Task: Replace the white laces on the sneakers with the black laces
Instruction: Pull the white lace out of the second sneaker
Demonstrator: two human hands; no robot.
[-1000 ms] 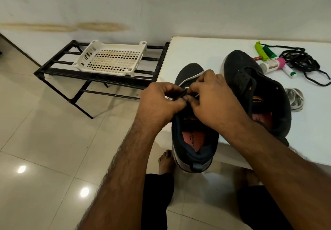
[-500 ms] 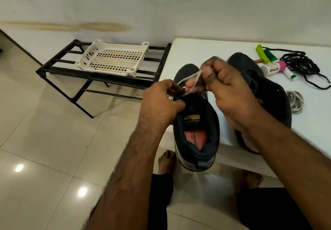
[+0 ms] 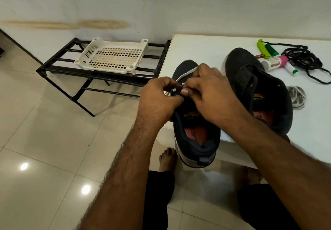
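Note:
A dark sneaker hangs over the front edge of the white table, heel toward me. My left hand pinches its left eyelet flap. My right hand is closed over the tongue area, fingers pinched on the white lace, of which only short bits show. A second dark sneaker, with no lace in it, lies to the right. A bundle of black laces lies at the table's far right. A removed white lace sits coiled beside the second sneaker.
Green and pink tubes and markers lie near the black laces. A black metal rack holding a white plastic basket stands left of the table by the wall. My bare feet rest on the tiled floor below.
My right hand had lifted a stretch of white lace up out of the sneaker. It has come back down onto the eyelets beside my left hand. The sneaker barely moved.

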